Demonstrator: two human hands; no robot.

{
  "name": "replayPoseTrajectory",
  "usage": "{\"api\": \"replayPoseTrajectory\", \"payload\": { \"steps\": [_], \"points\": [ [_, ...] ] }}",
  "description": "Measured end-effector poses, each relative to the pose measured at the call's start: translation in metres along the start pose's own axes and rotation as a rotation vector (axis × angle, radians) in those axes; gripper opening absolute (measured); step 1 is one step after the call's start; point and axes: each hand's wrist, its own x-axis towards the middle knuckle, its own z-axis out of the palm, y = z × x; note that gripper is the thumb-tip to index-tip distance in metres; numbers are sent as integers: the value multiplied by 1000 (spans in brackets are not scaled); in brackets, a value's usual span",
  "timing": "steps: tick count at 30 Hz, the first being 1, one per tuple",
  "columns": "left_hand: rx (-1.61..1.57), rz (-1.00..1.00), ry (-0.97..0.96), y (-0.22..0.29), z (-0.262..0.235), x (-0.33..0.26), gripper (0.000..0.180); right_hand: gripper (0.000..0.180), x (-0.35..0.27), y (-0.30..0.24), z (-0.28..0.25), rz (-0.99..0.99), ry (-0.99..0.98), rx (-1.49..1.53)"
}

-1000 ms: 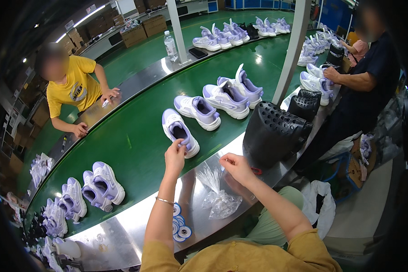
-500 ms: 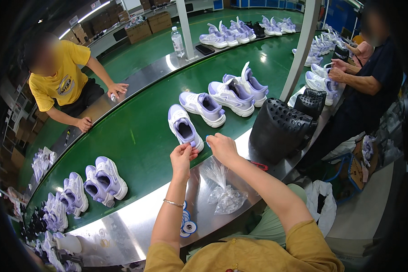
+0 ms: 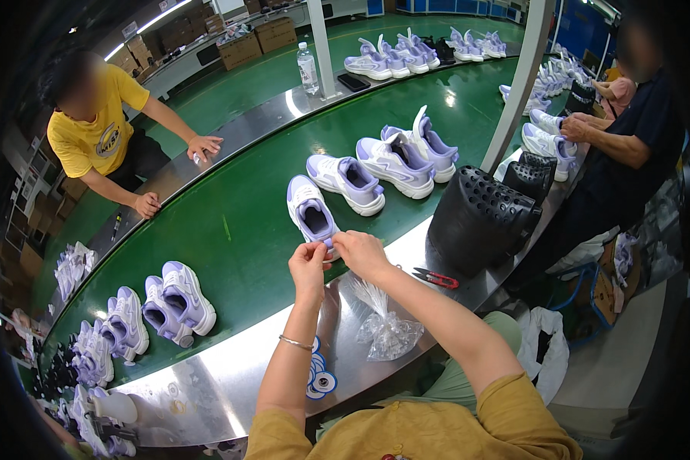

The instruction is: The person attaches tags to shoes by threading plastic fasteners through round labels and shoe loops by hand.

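A white and lilac sneaker [image 3: 305, 198] stands on the green belt [image 3: 238, 268], its heel toward me. At that heel both hands meet, fingers closed in a pinch. My left hand [image 3: 308, 267] is at the heel tab's left side, and my right hand [image 3: 365, 257] comes in from the right, fingertips almost touching the left ones. Whatever they pinch is too small to make out. Just beyond stands a similar sneaker [image 3: 343, 182]. Below my forearms, a clear plastic bag [image 3: 389, 337] with small pale pieces and several round blue-and-white tags [image 3: 324, 382] lie on the metal ledge.
Red-handled snips [image 3: 438, 279] lie right of my forearm, beside a black perforated form [image 3: 468, 222]. A grey post [image 3: 520, 84] rises behind it. More sneakers [image 3: 178, 303] stand at left. A person in yellow [image 3: 103, 134] leans opposite; another in dark clothing [image 3: 640, 146] handles sneakers at right.
My right hand has moved left and in to the sneaker's heel, beside my left hand. The thin strand seen between the hands no longer shows. More of the snips is in view.
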Motion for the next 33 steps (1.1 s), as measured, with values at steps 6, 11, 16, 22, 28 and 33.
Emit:
{"api": "replayPoseTrajectory", "payload": {
  "steps": [6, 11, 16, 22, 28, 33],
  "points": [
    [72, 230, 102, 23, -18, -2, 9, 21, 2, -9, -14, -16, 84, 239],
    [135, 433, 2, 36, -13, -14, 7, 20, 8, -26, -23, -8, 58, 361],
    [292, 419, -130, 36, -39, -31, 6, 17, -2, -70, 4, 0, 99, 532],
    [451, 502, -128, 48, -102, -42, 7, 8, -18, -117, 30, 89, 119, 622],
    [421, 499, -103, 67, -134, -54, 8, 8, -18, -153, 36, 22, 58, 650],
    [425, 466, -114, 72, -148, -58, 8, 14, -18, -173, 45, 131, 88, 896]
  ]
}}
